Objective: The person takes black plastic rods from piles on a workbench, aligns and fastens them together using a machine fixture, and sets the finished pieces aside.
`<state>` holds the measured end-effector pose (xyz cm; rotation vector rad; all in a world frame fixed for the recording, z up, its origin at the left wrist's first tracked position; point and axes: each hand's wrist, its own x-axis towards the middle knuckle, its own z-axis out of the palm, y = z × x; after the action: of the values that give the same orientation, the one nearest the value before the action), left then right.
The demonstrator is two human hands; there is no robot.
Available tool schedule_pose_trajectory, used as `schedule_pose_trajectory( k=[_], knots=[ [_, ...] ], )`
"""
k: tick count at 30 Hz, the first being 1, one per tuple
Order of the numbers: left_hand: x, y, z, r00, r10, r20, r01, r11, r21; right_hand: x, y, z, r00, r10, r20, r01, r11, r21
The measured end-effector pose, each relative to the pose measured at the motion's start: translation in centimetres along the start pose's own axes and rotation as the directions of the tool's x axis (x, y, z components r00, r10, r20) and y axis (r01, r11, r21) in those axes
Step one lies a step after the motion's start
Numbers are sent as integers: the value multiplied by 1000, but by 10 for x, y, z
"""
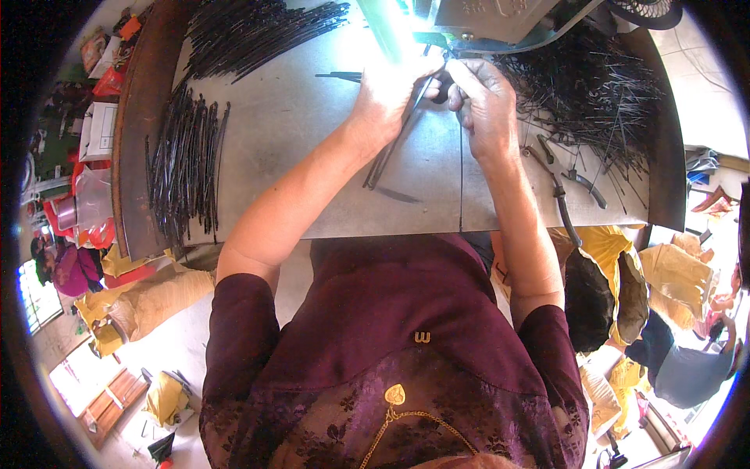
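Glare beside the lamp (384, 30) washes out part of the left hand (384, 87). Fingers, including those of the right hand (486, 98), hide the far ends of the thin black rods (396, 139). The far edge crops the machine (500, 17), fan guard (647, 9) and far-left rod pile (254, 35).

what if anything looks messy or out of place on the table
On the table, the right-hand heap of thin black rods is tangled, pieces poking out at all angles, unlike the neater bundle at left. The pliers lie beside the heap, handles spread, one seeming to jut past the front edge. Nothing looks clearly damaged.
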<state>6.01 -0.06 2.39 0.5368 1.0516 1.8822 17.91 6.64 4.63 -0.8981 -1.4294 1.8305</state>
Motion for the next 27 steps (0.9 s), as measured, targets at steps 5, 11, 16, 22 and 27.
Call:
schedule_pose_trajectory(
  k=[5, 11, 16, 22, 27],
  knots=[
    [0, -3, -4, 999, 19, 37, -20, 999, 41, -1, 0, -2, 999, 15, 31, -15, 1000, 4],
    [1, 1, -2, 998, 29, 64, -30, 999, 12, 5, 2, -4, 997, 47, 64, -49, 998, 36],
    [6, 1, -6, 992, 33, 124, -28, 999, -44, 0, 6, 4, 1000, 1, -3, 0, 996, 89],
    [3, -4, -6, 997, 35, 72, -33, 999, -28, 1, 9, 2, 999, 23, 33, -27, 994, 102],
    [1, -4, -4, 998, 43, 52, -42, 999, -29, -1, 4, 2, 999, 11, 35, -14, 997, 71]
  ],
)
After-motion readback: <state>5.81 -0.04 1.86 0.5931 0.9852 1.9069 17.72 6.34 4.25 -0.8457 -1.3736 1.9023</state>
